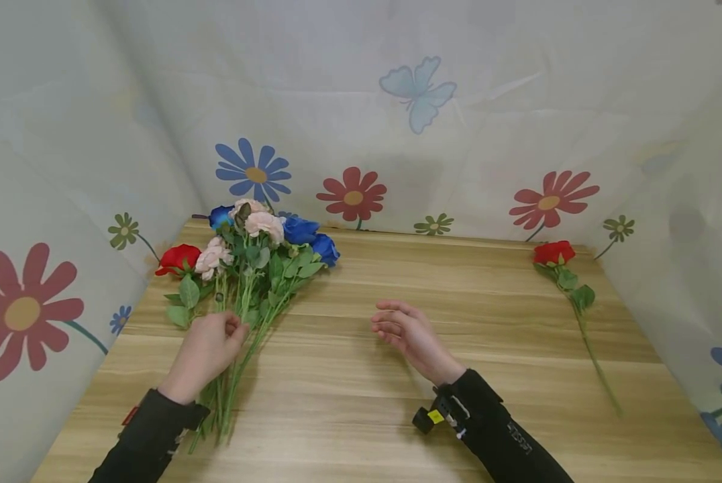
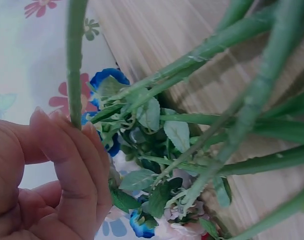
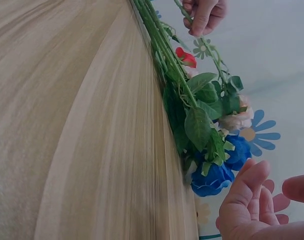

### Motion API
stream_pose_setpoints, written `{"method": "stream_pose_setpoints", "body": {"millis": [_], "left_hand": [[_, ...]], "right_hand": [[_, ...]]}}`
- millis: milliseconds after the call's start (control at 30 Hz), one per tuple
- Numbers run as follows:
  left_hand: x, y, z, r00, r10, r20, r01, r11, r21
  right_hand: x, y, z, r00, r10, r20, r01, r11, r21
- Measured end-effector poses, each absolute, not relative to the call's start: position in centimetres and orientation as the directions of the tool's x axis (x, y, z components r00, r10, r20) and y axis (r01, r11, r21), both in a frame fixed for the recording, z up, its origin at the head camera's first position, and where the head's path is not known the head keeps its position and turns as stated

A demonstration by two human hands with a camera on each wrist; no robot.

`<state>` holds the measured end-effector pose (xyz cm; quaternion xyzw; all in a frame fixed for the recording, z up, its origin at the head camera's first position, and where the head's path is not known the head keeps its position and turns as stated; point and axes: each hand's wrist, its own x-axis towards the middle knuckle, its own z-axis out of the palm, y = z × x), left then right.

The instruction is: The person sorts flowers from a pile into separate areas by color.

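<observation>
Green stem [image 2: 74, 65]: pinched in my left hand [image 1: 207, 352], apart from the other stems [image 2: 242, 110] at the grip; seems to run to a pale pink bloom [image 3: 237, 117].
Bunch [image 1: 261, 258]: on the left of the desk [image 1: 349, 396], red, pink and blue heads toward the printed cloth [image 1: 488, 40], stems toward me.
Right hand [image 1: 412, 339]: holding nothing, fingers loosely bent, over the desk between bunch and lone red rose [image 1: 554, 253].
Lone rose: right side of desk, well apart, untouched.
Grip: I'd keep it light but sure; the head looks heavy enough to swing.
Leaves [image 1: 188, 292]: likely to snag; I'd move slowly, part tangles with the right hand, avoid dragging neighbours.
</observation>
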<state>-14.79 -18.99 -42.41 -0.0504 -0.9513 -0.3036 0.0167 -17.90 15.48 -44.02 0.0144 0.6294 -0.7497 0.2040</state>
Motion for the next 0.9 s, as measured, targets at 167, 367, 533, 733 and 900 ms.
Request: {"method": "stream_pose_setpoints", "body": {"millis": [167, 367, 533, 733, 900], "left_hand": [[-14.7, -18.7, -42.0, -0.992, 0.080, 0.098, 0.122, 0.809, 0.576], [-14.7, -18.3, -41.5, -0.986, 0.074, 0.152, 0.151, 0.793, 0.591], [-14.6, -18.0, -41.1, -0.987, 0.080, 0.140, 0.151, 0.762, 0.629], [-15.1, -17.2, -40.7, -0.993, 0.088, 0.081, 0.120, 0.714, 0.690], [-15.4, -16.2, -40.3, -0.993, 0.108, 0.046, 0.107, 0.668, 0.737]], "right_hand": [[-17.8, 15.6, -44.1, -0.918, -0.290, -0.269, 0.312, -0.115, -0.943], [-17.6, 15.8, -44.1, -0.921, -0.286, -0.265, 0.307, -0.112, -0.945], [-17.4, 15.9, -44.2, -0.919, -0.285, -0.271, 0.308, -0.094, -0.947], [-17.2, 16.1, -44.2, -0.920, -0.288, -0.266, 0.302, -0.085, -0.950], [-17.0, 16.5, -44.2, -0.918, -0.297, -0.262, 0.291, -0.057, -0.955]]}}
